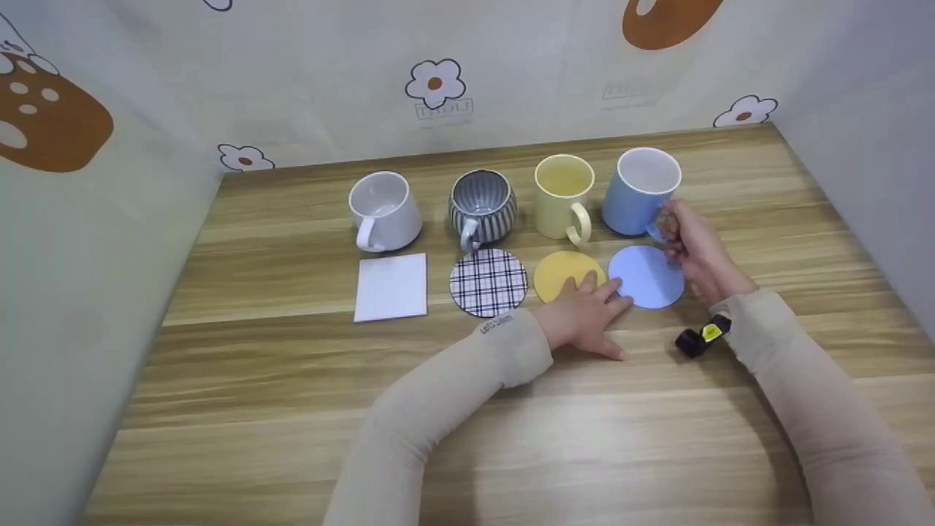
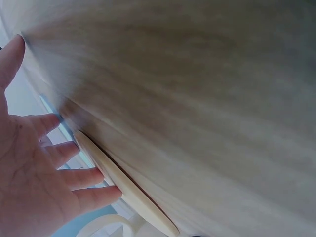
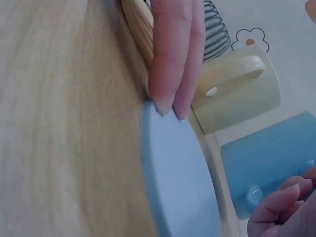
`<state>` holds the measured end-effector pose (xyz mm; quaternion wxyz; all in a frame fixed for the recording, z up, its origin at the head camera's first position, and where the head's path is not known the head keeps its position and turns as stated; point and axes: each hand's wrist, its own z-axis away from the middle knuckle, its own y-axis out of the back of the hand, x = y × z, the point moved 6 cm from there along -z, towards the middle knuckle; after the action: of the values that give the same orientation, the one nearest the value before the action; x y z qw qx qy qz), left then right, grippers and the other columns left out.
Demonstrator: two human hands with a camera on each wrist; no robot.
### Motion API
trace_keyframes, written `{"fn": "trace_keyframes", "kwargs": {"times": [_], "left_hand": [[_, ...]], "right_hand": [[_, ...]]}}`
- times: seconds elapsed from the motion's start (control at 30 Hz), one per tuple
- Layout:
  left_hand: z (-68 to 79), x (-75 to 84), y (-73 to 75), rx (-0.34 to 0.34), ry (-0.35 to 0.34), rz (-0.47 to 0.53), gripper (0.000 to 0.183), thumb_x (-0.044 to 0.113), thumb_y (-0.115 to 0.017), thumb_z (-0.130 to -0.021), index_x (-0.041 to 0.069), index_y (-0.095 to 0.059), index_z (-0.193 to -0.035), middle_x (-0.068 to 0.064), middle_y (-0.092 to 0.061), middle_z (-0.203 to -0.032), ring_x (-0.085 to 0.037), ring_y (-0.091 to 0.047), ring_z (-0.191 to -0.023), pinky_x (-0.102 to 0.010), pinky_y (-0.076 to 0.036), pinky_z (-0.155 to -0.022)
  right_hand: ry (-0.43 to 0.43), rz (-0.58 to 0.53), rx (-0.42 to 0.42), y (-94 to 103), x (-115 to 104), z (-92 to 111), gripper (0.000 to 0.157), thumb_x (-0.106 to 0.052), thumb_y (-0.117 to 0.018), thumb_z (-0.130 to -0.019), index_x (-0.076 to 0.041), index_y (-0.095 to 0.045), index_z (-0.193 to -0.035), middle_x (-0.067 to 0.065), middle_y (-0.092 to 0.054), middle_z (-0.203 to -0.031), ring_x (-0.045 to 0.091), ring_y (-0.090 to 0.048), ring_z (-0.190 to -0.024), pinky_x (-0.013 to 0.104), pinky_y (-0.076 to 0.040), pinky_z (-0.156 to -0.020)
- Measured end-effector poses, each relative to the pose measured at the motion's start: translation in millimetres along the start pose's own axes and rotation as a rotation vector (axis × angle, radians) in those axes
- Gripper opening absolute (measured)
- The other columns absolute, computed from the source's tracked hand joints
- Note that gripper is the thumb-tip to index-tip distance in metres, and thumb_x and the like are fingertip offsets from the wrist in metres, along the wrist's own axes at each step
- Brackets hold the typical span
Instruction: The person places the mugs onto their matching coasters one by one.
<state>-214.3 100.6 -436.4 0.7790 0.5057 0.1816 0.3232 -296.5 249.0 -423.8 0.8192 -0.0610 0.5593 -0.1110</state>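
Note:
My right hand [image 1: 700,252] pinches the handle of the blue mug [image 1: 630,203], which stands upright on the table behind a round blue coaster [image 1: 649,279]. In the right wrist view, curled fingers [image 3: 276,210] meet around that handle. With fingers spread, my left hand [image 1: 588,315] reaches over the front of the round yellow coaster [image 1: 559,269]. Two of its fingertips [image 3: 163,101] touch the near edge of the blue coaster in the right wrist view. In the left wrist view, the yellow coaster [image 2: 128,185] appears edge-on beside the other fingertips.
Left of the blue mug stand a yellow mug [image 1: 561,208], a grey striped mug [image 1: 493,218] and a white mug [image 1: 394,221]. A plaid round coaster [image 1: 488,283] and a white square coaster [image 1: 391,288] lie before the latter two. Patterned wall covering [image 1: 329,88] rises behind.

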Motion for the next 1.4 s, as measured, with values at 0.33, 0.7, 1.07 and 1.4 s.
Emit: {"fn": "trace_keyframes", "kwargs": {"times": [0.33, 0.7, 1.07, 1.4], "left_hand": [[-0.9, -0.1, -1.2, 0.006, -0.006, 0.023, 0.084, 0.068, -0.045, -0.081, 0.027, -0.015, -0.147, -0.002, -0.005, -0.155, -0.033, -0.006, -0.14, -0.048, -0.015, -0.111], [0.3, -1.5, 0.2, 0.03, -0.01, 0.043, 0.082, 0.064, -0.05, -0.081, 0.028, -0.018, -0.147, -0.001, -0.008, -0.154, -0.032, -0.009, -0.14, -0.047, -0.018, -0.11], [2.0, -3.3, 0.7, 0.048, -0.001, 0.044, 0.082, 0.066, -0.05, -0.079, 0.03, -0.019, -0.147, -0.01, -0.008, -0.154, -0.031, -0.01, -0.14, -0.046, -0.017, -0.111], [0.7, -3.5, -2.1, 0.049, -0.009, 0.039, 0.082, 0.066, -0.048, -0.08, 0.029, -0.017, -0.147, -0.008, -0.004, -0.154, -0.031, -0.009, -0.14, -0.046, -0.016, -0.111]], "right_hand": [[0.035, 0.021, -0.043, -0.1, -9.9, 14.0, 0.045, -0.023, -0.046, -0.091, -0.015, -0.041, -0.046, -0.006, -0.038, -0.051, 0.007, -0.028, -0.048, 0.019, -0.023, -0.047], [0.078, 0.016, -0.051, 3.0, -11.6, 29.4, 0.044, -0.019, -0.045, -0.091, -0.014, -0.04, -0.048, -0.005, -0.038, -0.05, 0.008, -0.028, -0.047, 0.021, -0.019, -0.047], [0.091, 0.085, -0.053, 6.7, -9.9, 43.2, 0.044, -0.019, -0.044, -0.091, -0.015, -0.04, -0.048, -0.006, -0.039, -0.049, 0.008, -0.03, -0.047, 0.019, -0.022, -0.045], [0.07, 0.12, -0.051, 10.9, -2.7, 52.8, 0.044, -0.023, -0.046, -0.092, -0.015, -0.038, -0.049, -0.006, -0.038, -0.05, 0.007, -0.03, -0.047, 0.019, -0.023, -0.044]]}}
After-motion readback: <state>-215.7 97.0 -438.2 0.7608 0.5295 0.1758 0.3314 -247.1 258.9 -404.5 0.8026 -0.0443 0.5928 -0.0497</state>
